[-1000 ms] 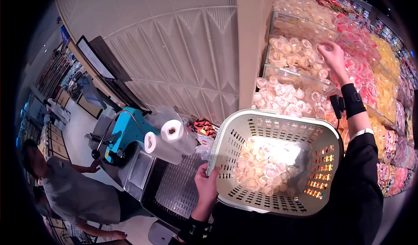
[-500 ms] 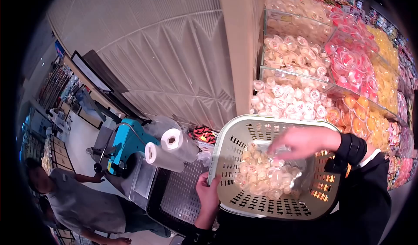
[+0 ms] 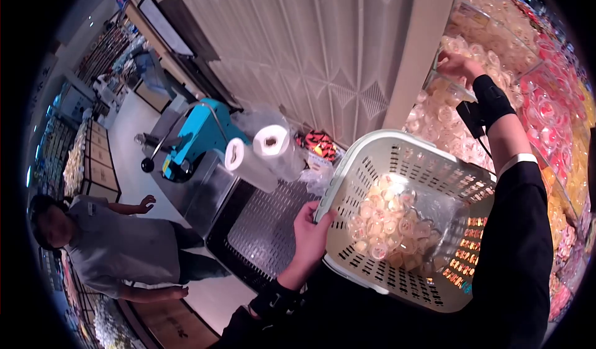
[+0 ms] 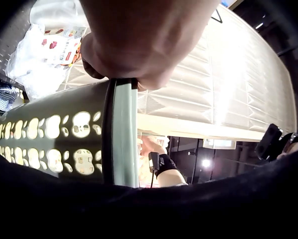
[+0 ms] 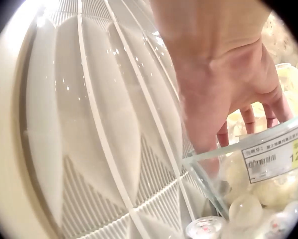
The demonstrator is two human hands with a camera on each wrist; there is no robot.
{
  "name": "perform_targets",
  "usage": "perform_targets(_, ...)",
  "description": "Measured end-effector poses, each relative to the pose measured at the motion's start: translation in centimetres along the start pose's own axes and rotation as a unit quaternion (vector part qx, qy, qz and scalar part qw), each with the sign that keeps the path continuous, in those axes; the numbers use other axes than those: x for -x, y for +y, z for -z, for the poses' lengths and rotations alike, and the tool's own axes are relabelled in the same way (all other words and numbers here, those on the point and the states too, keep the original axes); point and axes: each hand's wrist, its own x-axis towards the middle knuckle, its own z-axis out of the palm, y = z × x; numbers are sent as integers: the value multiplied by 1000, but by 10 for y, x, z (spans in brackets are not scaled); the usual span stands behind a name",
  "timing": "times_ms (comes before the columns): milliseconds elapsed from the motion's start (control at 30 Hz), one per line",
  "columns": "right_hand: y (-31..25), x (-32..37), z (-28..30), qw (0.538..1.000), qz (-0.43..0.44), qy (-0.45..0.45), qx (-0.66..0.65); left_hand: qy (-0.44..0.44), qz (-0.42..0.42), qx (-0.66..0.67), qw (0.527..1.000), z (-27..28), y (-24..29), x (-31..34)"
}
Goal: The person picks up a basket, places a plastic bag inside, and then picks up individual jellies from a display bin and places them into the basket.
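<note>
My left hand (image 3: 310, 234) grips the left rim of a pale green plastic basket (image 3: 428, 169), its side pierced with apple-shaped holes in the left wrist view. A heap of small clear-lidded jelly cups (image 3: 397, 225) lies in the basket. My right hand (image 3: 458, 67) reaches into a glass-fronted bin of pale jelly cups (image 3: 493, 63) near the wall. In the right wrist view its fingers (image 5: 247, 119) point down among the cups, spread apart, and the thumb shows through the glass. The fingertips are partly hidden behind a price label (image 5: 273, 159).
Bins of pink jelly cups (image 3: 546, 113) and yellow ones continue to the right. Left of the basket are plastic bag rolls (image 3: 251, 166), a black perforated tray (image 3: 261, 231) and a turquoise machine (image 3: 202, 132). Another person (image 3: 130, 237) stands at the left. A ribbed wall (image 3: 298, 45) rises behind.
My right hand went from a bin to over the basket's heap, then back to a bin, closer to the wall. The left hand kept its grip, and the head view turned left.
</note>
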Motion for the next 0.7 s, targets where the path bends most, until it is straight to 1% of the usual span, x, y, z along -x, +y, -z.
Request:
perform_targets(33, 7, -16, -11, 1000, 3, -12, 4, -1, 5, 6, 1000, 0, 1, 1)
perform_targets(67, 24, -47, -20, 994, 44, 55, 84, 4, 9, 8, 1000, 0, 1, 2)
perform_targets(100, 35, -69, -25, 974, 86, 128, 163, 1, 7, 16, 1000, -2, 1, 1)
perform_targets(133, 40, -77, -32, 973, 89, 128, 167, -2, 5, 24, 1000, -2, 2, 1)
perform_targets(200, 40, -76, -35, 969, 42, 204, 136, 1, 15, 26, 1000, -1, 2, 2)
perform_targets(233, 43, -67, -31, 967, 84, 197, 140, 2, 0, 28, 1000, 0, 0, 2)
perform_targets(267, 45, -57, -27, 965, 83, 200, 146, 1, -15, 30, 999, -1, -1, 1)
perform_targets(300, 34, -28, -16, 986, 46, 153, 44, -5, -17, 41, 999, -2, -1, 1)
perform_targets(333, 29, -4, -6, 992, 8, 108, -57, 3, -8, 36, 999, -2, -1, 1)
perform_targets(367, 36, 4, -8, 988, 35, 135, -70, 10, 0, 30, 1000, -3, -2, 0)
perform_targets(400, 57, -10, -11, 979, 27, 170, -106, 12, -4, 30, 999, -4, 2, 1)
perform_targets(467, 80, -18, -11, 982, 105, 159, -22, 9, -5, 35, 999, -4, 2, 1)
perform_targets(533, 77, -20, -26, 958, 199, 201, 51, 3, -2, 39, 999, -5, 4, 0)
perform_targets(567, 72, -23, -31, 962, 159, 220, 35, 0, 5, 36, 999, -4, 6, 0)
perform_targets(600, 70, -24, -28, 968, 158, 190, 53, -10, 2, 22, 1000, -3, 5, 0)
perform_targets(633, 51, -9, -20, 987, 86, 136, 23, -8, 1, 17, 1000, -2, 3, 0)
perform_targets(667, 24, 5, -9, 996, 18, 82, -9, -5, -2, 13, 1000, -1, 1, -1)
perform_targets(700, 9, 6, -7, 998, 2, 56, 27, -5, -4, -4, 1000, 1, -3, -3)
